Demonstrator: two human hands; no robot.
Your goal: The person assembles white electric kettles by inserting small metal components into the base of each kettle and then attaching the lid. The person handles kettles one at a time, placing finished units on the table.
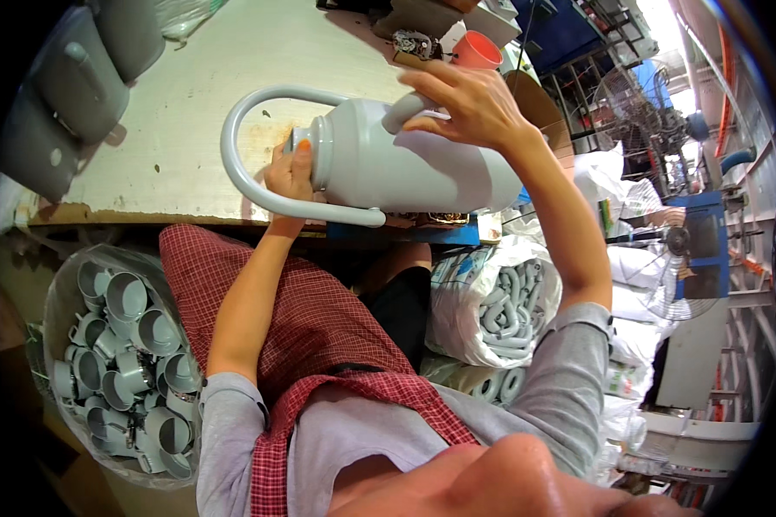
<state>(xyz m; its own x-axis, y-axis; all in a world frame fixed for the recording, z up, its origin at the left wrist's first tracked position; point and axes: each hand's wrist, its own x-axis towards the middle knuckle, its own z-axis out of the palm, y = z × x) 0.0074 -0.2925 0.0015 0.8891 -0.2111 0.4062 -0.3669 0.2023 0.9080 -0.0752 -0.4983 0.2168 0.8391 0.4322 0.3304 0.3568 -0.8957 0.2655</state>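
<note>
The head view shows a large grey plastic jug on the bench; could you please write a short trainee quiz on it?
1. True or false: the large grey plastic jug with a looped handle stands upright on the worn pale wooden bench.
2. Which hand is at the jug's spout?
A. left hand
B. right hand
C. neither
3. Fill in: the clear bag on the floor at the person's left holds small grey plastic ____.

Key
1. False: it lies on its side, looped handle toward the person's left.
2. B: the right hand is on the spout; the left hand is at the cap end.
3. Cups: the clear bag of small grey cups.
</note>
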